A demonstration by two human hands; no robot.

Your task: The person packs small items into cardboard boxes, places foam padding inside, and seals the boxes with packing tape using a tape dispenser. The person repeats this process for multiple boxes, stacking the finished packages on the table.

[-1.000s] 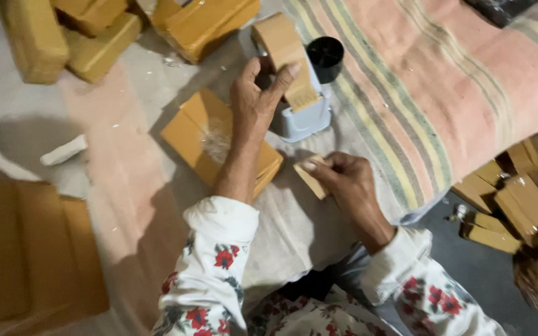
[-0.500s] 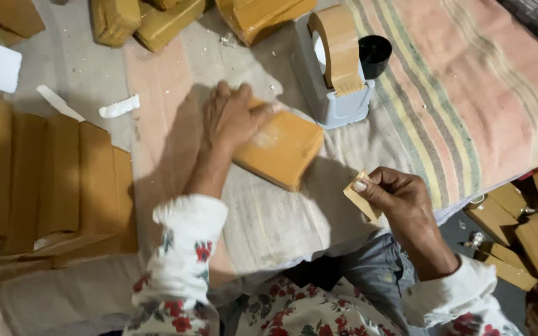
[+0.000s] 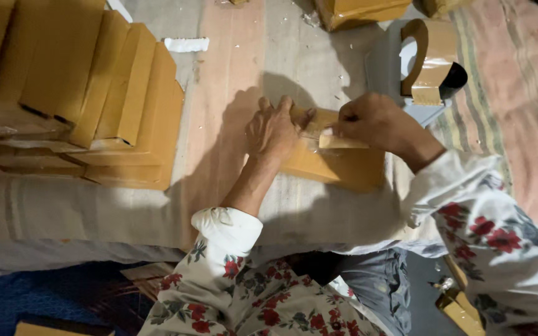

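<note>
Left hand [image 3: 273, 127] flat, fingers pressed on near end of brown wrapped box [image 3: 337, 163], pinning it to striped cloth [image 3: 119, 205]. Right hand [image 3: 373, 124] pinching strip of brown tape [image 3: 342, 142], laying it across box top. Looks like sealing step, mid-stick. Next probably calls for firm smoothing along the strip, no wrinkles. Tape dispenser [image 3: 428, 62] just behind box. Stack of finished boxes [image 3: 104, 99] off to left.

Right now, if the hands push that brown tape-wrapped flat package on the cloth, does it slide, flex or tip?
The brown tape-wrapped flat package probably stays stiff: its edges look straight and boxy. Lying flat, it is unlikely to tip. The glossy wrap may slide on the striped cloth, though the left hand pins it.
</note>
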